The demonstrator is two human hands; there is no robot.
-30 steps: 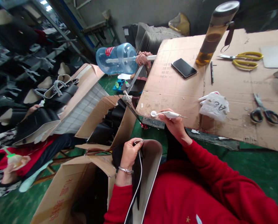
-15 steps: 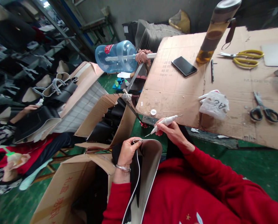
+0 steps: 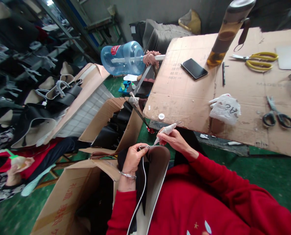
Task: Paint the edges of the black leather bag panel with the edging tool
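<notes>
My left hand grips the top edge of a black leather panel with a pale lining that stands on my lap. My right hand holds a white pen-like applicator, its thin tip pointing down at the panel's white-trimmed edge just right of my left thumb. A small white cap lies on the cardboard-covered table, close to its near edge and just beyond my right hand.
On the table lie a phone, a tall bottle, yellow scissors, black scissors and a crumpled white bag. Open cardboard boxes with black bag parts stand at my left. Another person in red sits far left.
My right hand left the white cap on the table edge, turned the applicator tip downward and brought it to the panel's edge. My left hand kept its grip.
</notes>
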